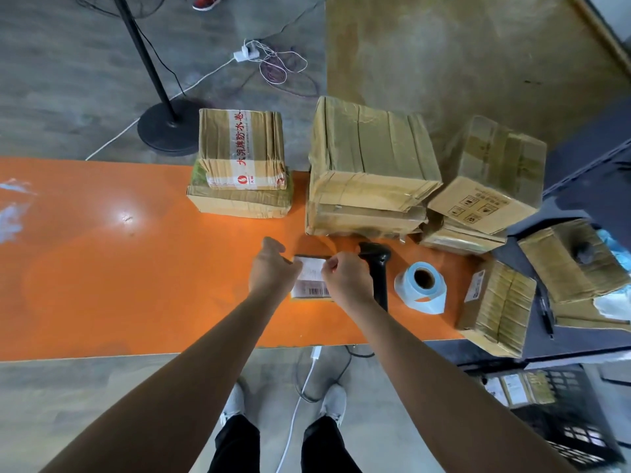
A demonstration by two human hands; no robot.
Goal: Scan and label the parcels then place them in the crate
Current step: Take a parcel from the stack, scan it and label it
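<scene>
Orange desk [102, 268]; black crate [580, 438] on the floor, low right. Small parcel [310, 291] lies flat between my hands, long axis away from me. Left hand [273, 268] and right hand [345, 278] each pinch a side of its label [312, 268]; right nearer crate.

**Glossy table, taped cardboard**

The orange table top [102, 233] is smooth and glossy, with glare. The far parcels [368, 165] are brown cardboard under shiny, wrinkled tape. The small parcel [312, 292] bears a white paper label [311, 269]. The scanner [378, 268] and the near-right crate [580, 438] are black plastic; the label roll [421, 285] is matt paper.
</scene>
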